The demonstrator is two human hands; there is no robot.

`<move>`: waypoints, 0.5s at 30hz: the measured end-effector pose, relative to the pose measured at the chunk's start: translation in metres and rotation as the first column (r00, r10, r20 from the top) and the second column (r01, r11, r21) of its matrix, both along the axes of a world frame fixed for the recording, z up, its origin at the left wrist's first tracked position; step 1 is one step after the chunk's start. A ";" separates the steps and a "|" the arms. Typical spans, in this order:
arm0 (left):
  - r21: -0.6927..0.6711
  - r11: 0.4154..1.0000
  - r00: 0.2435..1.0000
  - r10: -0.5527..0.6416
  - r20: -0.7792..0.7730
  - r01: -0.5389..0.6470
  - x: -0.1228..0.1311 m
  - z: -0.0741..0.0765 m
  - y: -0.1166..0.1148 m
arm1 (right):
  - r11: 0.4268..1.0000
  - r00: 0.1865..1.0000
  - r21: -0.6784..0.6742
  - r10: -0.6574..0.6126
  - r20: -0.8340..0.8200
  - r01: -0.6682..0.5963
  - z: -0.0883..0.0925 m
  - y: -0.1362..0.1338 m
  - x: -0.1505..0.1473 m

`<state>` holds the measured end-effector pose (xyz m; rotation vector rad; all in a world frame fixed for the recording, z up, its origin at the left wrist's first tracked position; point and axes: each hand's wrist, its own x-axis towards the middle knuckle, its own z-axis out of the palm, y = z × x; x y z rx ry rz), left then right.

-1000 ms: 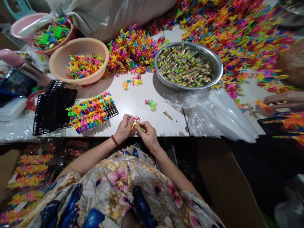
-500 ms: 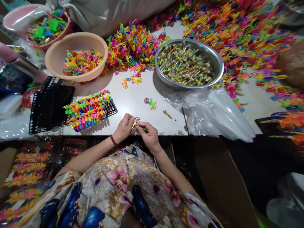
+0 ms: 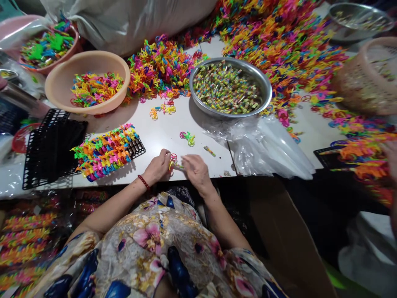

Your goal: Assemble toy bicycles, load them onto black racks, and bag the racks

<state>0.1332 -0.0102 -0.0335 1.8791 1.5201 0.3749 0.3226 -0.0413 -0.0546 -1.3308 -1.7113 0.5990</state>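
Note:
Near the table's front edge, my left hand pinches a small toy with a red wheel and yellow parts. A thin candy-filled tube reaches from this toy towards my right hand, whose fingers are bent around its far end, slightly blurred. Just beyond my hands lie a green toy with a pink wheel and a loose candy tube. To the left, rows of colourful toys stand in a black rack.
A peach basin of toys stands at back left, a steel bowl of candy tubes right of centre. Piled toys cover the back. Clear plastic bags lie at right. Another person's hand is at the right edge.
My right hand has opened its grip somewhat and shifted to the tube's right end. My left hand keeps the toy. The view has turned right, showing more bowls and another person's hand.

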 end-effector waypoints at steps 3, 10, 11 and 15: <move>0.056 0.993 0.942 -0.082 -0.326 0.106 0.002 0.009 0.014 | 0.955 0.920 0.107 -0.294 0.258 0.275 -0.015 0.020 0.039; 0.309 0.925 0.950 -0.131 -0.283 0.220 0.044 0.006 0.093 | 0.937 0.879 0.070 -0.346 0.328 0.342 -0.033 0.041 0.070; 0.333 0.897 0.942 -0.207 -0.263 0.290 0.051 0.001 0.106 | 0.935 0.899 0.042 -0.350 0.262 0.352 -0.032 0.039 0.067; 0.263 0.858 0.892 -0.385 -0.238 0.440 0.068 -0.014 0.132 | 0.907 0.908 -0.274 -0.376 -0.185 0.320 -0.019 0.026 0.054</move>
